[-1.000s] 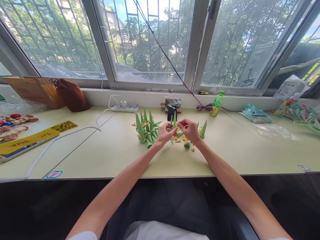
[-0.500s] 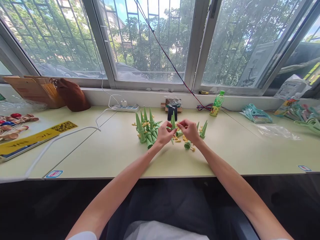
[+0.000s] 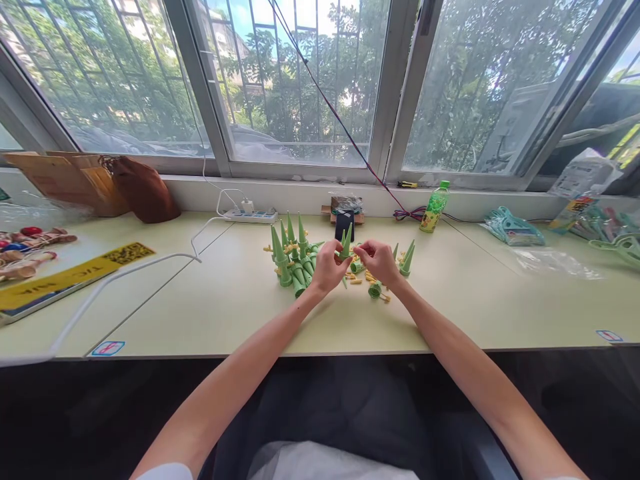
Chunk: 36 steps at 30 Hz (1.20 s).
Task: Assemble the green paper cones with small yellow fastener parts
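My left hand [image 3: 329,265] is closed round a green plastic cone spike [image 3: 347,243], whose tip points up. Close to its right side, my right hand [image 3: 379,262] is pinched, the fingertips almost at the cone; whatever lies between them is too small to make out. To the left stand and lie several green cones with yellow valve-like pieces [image 3: 283,260]. Under and between my hands are loose yellow pieces [image 3: 356,281]. A green cap [image 3: 375,291] with a yellow piece lies nearer to me. Beyond my right hand another green cone [image 3: 407,259] stands upright.
A dark phone [image 3: 345,225] leans on a small box behind the cones. A green drink bottle [image 3: 435,207] stands at the back right, near bundled cable. A power strip [image 3: 253,216] sits at the back. Its white cable [image 3: 135,262] crosses the table's left side.
The cone in my left hand has tilted slightly to the right. Both hands have otherwise hardly moved.
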Each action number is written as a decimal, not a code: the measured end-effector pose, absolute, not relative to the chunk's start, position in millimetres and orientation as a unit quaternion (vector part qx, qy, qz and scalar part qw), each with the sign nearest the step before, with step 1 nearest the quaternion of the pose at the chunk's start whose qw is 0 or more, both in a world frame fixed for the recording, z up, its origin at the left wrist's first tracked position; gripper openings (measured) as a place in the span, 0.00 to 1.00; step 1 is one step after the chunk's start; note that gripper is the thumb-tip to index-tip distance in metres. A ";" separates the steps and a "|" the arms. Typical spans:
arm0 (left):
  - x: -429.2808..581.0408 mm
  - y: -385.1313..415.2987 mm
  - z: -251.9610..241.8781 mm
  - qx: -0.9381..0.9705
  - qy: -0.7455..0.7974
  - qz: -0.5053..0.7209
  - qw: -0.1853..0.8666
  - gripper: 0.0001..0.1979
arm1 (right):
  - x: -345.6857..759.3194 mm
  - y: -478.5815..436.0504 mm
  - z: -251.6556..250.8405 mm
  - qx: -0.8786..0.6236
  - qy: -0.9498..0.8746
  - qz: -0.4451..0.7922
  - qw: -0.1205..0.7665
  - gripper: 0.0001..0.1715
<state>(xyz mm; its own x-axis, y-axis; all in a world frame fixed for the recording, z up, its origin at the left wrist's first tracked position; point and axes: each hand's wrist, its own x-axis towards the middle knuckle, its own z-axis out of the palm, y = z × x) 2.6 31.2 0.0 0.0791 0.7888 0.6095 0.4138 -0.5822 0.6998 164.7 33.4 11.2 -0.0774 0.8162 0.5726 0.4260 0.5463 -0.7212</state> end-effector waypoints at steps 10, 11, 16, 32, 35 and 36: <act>2.9 28.0 4.2 0.729 0.419 0.519 0.152 0.11 | 166.0 35.8 8.6 -0.443 -0.747 0.119 0.481 0.31; 3.0 28.0 4.2 0.729 0.419 0.519 0.154 0.11 | 166.0 36.1 8.4 -0.443 -0.748 0.110 0.481 0.31; 3.9 28.4 3.3 0.723 0.420 0.522 0.170 0.11 | 166.3 37.1 7.9 -0.443 -0.757 0.097 0.470 0.31; 5.9 29.4 3.4 0.687 0.453 0.542 0.171 0.10 | 162.8 37.2 6.7 -0.440 -0.766 0.083 0.462 0.31; 6.2 30.5 2.7 0.674 0.451 0.555 0.185 0.11 | 162.9 37.2 6.1 -0.436 -0.769 0.091 0.458 0.30; 6.4 30.9 2.3 0.673 0.449 0.557 0.187 0.11 | 162.8 37.4 5.8 -0.435 -0.770 0.094 0.457 0.29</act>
<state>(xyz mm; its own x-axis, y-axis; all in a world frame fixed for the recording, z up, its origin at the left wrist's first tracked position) 6.4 30.9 2.3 -0.0243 0.8128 0.5820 0.3972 -0.5264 0.7517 162.8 37.4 5.8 -0.2048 0.7556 0.6222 0.5839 0.6045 -0.5419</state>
